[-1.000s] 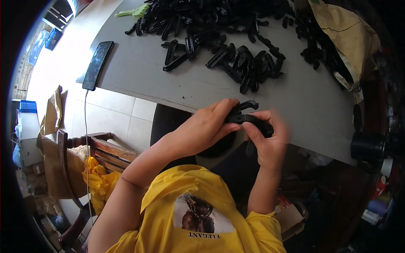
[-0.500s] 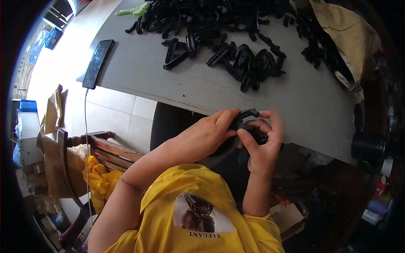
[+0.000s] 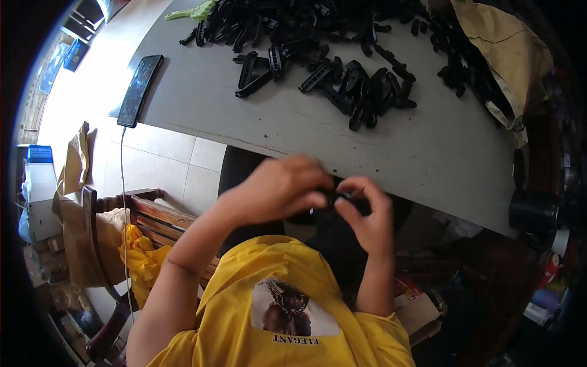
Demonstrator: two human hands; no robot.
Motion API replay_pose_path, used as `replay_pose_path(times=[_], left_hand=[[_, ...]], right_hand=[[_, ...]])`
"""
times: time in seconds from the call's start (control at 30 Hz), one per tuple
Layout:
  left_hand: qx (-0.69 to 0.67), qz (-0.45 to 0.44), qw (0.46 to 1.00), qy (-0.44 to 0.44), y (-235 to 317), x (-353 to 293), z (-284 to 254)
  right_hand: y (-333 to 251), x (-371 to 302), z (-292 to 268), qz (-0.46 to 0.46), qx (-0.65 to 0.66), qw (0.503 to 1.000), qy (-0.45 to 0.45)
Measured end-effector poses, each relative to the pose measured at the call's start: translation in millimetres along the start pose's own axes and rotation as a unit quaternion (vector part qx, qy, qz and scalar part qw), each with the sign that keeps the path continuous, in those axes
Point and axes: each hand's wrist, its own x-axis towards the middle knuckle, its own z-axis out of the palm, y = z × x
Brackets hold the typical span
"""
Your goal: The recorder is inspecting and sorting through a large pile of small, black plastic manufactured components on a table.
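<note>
Just past the table's near edge, over my lap, both hands meet around a black plastic part (image 3: 344,196). My left hand (image 3: 278,188) is closed with thumb and fingertips at the part's left side; it is slightly blurred. On the other side my right hand (image 3: 372,221) curls its thumb and forefinger around the same part. Fingers and dark clothing behind hide most of its shape. Ahead on the grey table (image 3: 244,131) lies a small heap of similar curved black plastic parts (image 3: 361,92), with a larger pile (image 3: 281,24) behind it.
A phone (image 3: 139,92) with a white cable lies at the table's left. A green-handled tool (image 3: 191,12) sits by the far pile. At the right are a brown paper bag (image 3: 504,46) and a black cylindrical object (image 3: 533,211). A wooden chair (image 3: 160,221) holding yellow cloth stands left.
Both hands have drawn down and slightly left, off the table's edge, toward my body. The black part, plainly visible before, is now mostly covered by my fingers.
</note>
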Motion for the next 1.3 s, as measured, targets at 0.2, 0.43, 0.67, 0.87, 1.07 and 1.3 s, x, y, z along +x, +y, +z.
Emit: replay_pose_path(times=[0.2, 0.43, 0.67, 0.87, 1.07, 1.3], left_hand=[[0.293, 0.0, 0.928, 0.231, -51.2, 67.1, -5.7], [0.35, 0.048, 0.905, 0.238, -45.9, 58.7, -11.7], [-0.279, -0.05, 0.935, 0.212, -19.7, 37.2, 14.2], [-0.522, -0.141, 0.826, 0.157, -2.7, 29.7, 4.8], [-0.155, -0.041, 0.982, 0.099, 17.0, 24.8, 8.0], [-0.25, -0.115, 0.961, 0.009, 28.1, 23.0, 2.3]], right_hand=[[9.1, 70.0, 20.4, -0.072, -0.312, 0.927, 0.197], [17.3, 76.3, 22.4, -0.067, -0.339, 0.909, 0.231], [6.7, 37.2, 24.4, -0.067, 0.027, 0.98, 0.186], [-18.5, 22.0, 8.3, 0.006, 0.239, 0.955, 0.177], [-24.1, 20.3, 5.0, -0.028, 0.133, 0.981, 0.142], [-11.4, 22.8, 14.2, -0.039, 0.369, 0.923, 0.103]])
